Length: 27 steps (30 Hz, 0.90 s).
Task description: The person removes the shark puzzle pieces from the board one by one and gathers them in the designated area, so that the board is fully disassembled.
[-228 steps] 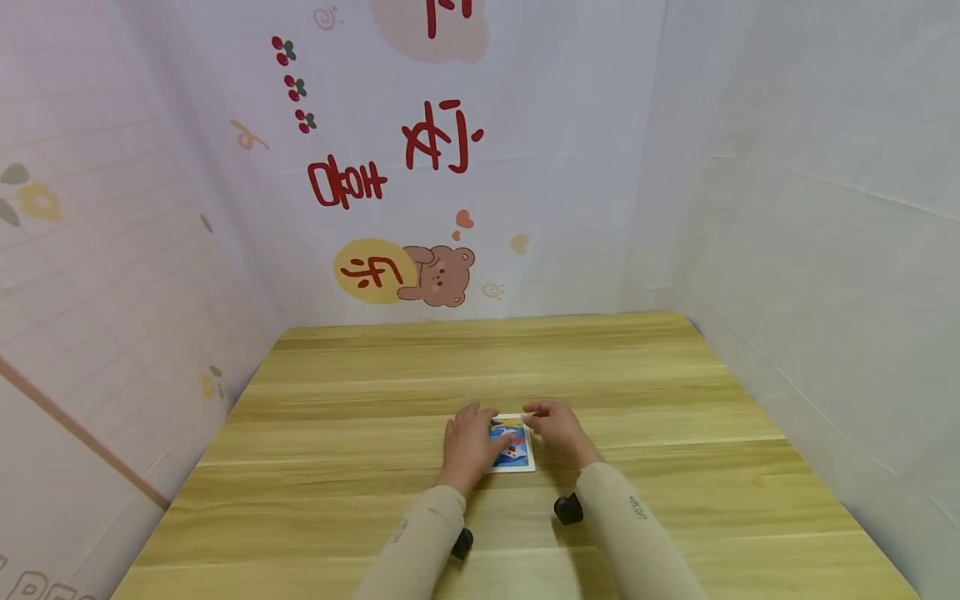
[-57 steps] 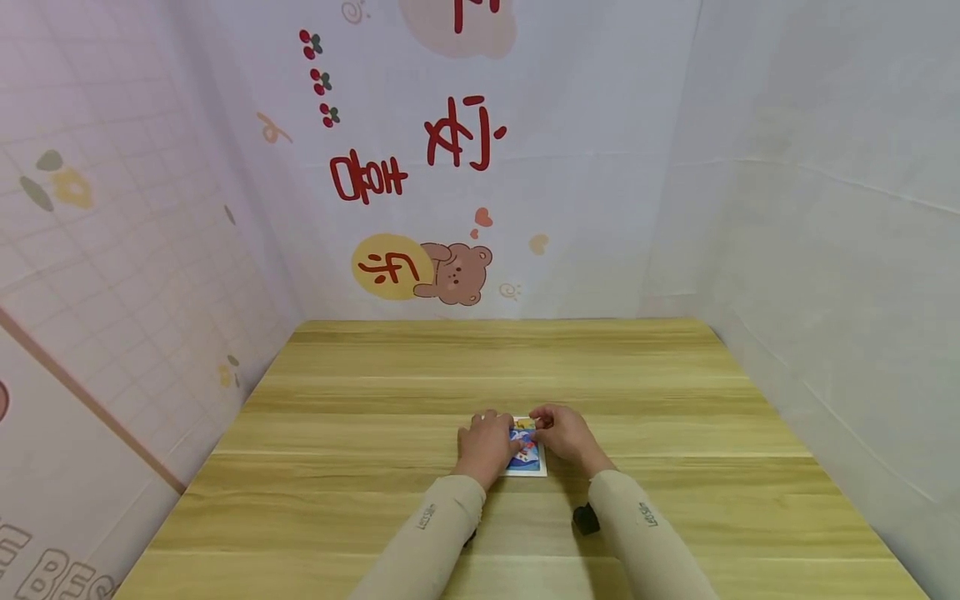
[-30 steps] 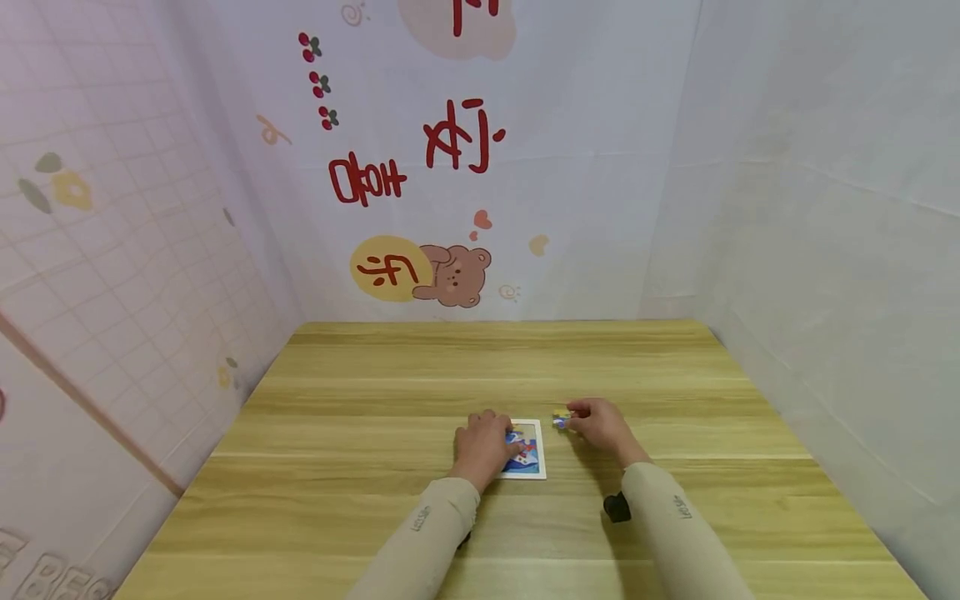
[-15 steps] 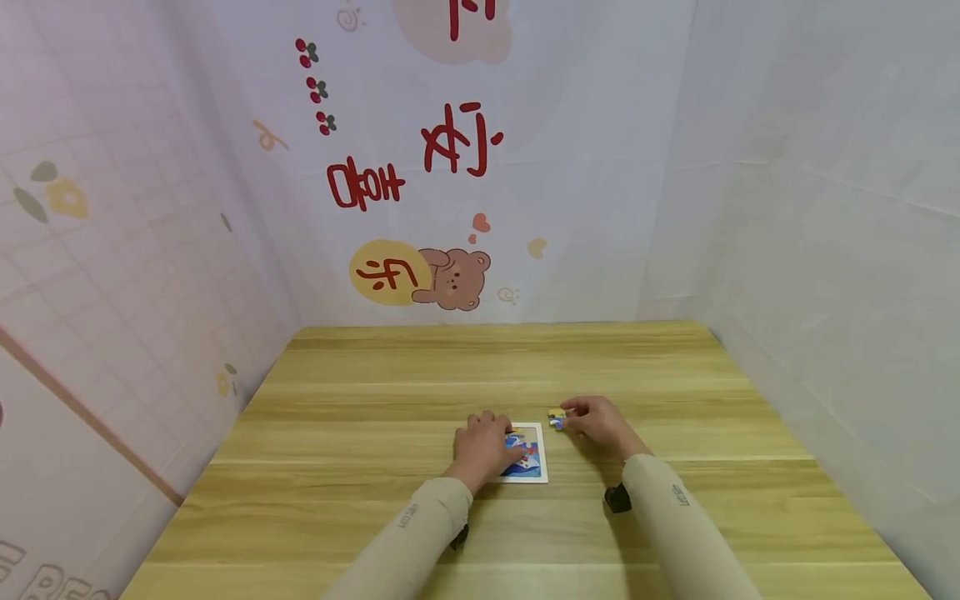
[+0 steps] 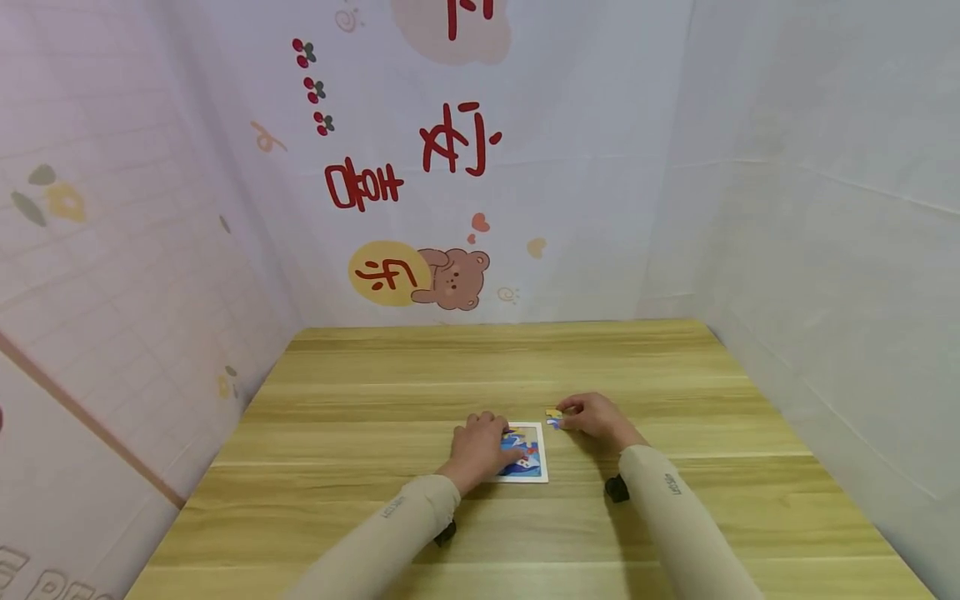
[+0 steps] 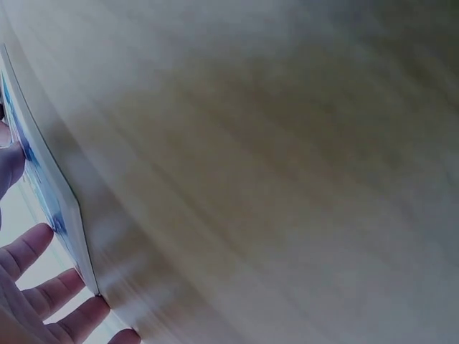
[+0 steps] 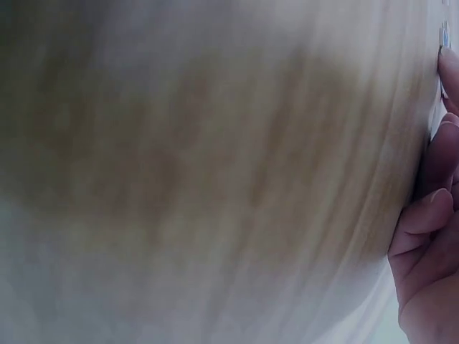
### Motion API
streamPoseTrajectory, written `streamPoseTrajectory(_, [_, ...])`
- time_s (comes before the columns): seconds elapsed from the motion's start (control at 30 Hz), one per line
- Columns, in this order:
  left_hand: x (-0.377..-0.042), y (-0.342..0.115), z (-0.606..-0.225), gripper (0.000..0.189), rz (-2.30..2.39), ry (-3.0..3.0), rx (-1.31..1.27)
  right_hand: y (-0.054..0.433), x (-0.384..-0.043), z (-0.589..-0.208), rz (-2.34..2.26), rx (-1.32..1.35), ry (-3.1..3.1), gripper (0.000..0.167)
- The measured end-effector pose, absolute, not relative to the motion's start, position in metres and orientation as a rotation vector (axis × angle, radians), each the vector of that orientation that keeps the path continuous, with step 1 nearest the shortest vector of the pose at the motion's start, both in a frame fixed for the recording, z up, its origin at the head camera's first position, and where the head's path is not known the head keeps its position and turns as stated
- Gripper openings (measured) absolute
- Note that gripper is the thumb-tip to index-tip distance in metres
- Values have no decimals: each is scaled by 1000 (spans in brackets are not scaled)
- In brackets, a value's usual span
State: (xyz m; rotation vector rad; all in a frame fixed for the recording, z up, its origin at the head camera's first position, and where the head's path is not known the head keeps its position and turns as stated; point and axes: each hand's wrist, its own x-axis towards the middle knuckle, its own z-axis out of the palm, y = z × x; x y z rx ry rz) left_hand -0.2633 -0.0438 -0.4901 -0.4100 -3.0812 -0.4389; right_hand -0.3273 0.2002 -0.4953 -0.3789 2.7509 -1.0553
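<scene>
A small jigsaw puzzle (image 5: 531,467) with a white border and a blue picture lies flat on the table. My left hand (image 5: 476,450) rests on its left side, thumb on the picture and fingers spread over the edge; the left wrist view shows the fingertips along the puzzle's border (image 6: 69,204). A beige patch shows in the picture's upper right. Just beyond that corner, my right hand (image 5: 597,418) pinches a yellow and blue jigsaw piece (image 5: 553,413) between thumb and forefinger, close over the table. In the right wrist view, most of the piece is out of frame.
The light wooden table (image 5: 420,367) stretches around both hands. A printed white cloth wall (image 5: 585,150) stands behind its far edge, with pale cloth walls on both sides. A black wrist camera (image 5: 617,489) sits under the right sleeve, another under the left.
My right hand, earlier at the puzzle's upper right, has taken the piece off to the right and since shifted slightly back left. The beige patch is now bare there. My left hand stays on the puzzle.
</scene>
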Motion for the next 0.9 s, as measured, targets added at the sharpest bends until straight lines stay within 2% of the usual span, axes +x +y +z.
streamPoseTrajectory(0.4, [-264,-49,-489,52,-433,-3066,-439,200,-329,-493,-1025,-363,2727,27])
streamPoseTrajectory(0.6, [-265,-49,-492,59,-460,-3058,-482,202,-328,-491,-1034,-353,2702,27])
streamPoseTrajectory(0.9, [-260,-83,-483,57,-720,-3047,-799,207,-331,-488,-1060,-503,2698,30])
